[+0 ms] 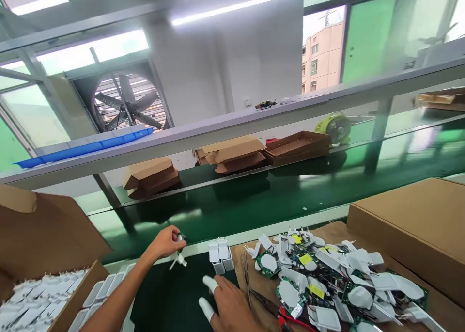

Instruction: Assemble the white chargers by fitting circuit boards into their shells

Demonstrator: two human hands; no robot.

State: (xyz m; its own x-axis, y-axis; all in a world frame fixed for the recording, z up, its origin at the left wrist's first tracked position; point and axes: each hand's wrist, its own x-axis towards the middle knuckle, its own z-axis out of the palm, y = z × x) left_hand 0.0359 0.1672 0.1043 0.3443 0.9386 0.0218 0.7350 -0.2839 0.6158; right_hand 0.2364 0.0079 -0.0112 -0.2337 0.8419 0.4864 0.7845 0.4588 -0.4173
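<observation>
My left hand [167,242] is closed in a pinch on a small green circuit board [182,237]. A white plug piece [179,259] hangs just below those fingers; whether it is joined to the board I cannot tell. My right hand [232,305] is low over the dark green mat [170,298], fingers apart, with white covers on two fingertips. Just beyond it stands a small cluster of white plastic housings [221,255]. To its right lie metal tweezers [246,276] and red-handled pliers [286,317].
A heap of circuit boards and white plug parts [316,278] covers brown cardboard on the right, beside a large carton [410,225]. At left are an open carton of white parts [96,274] and rows of white shells [105,288]. A green conveyor belt [232,201] runs behind.
</observation>
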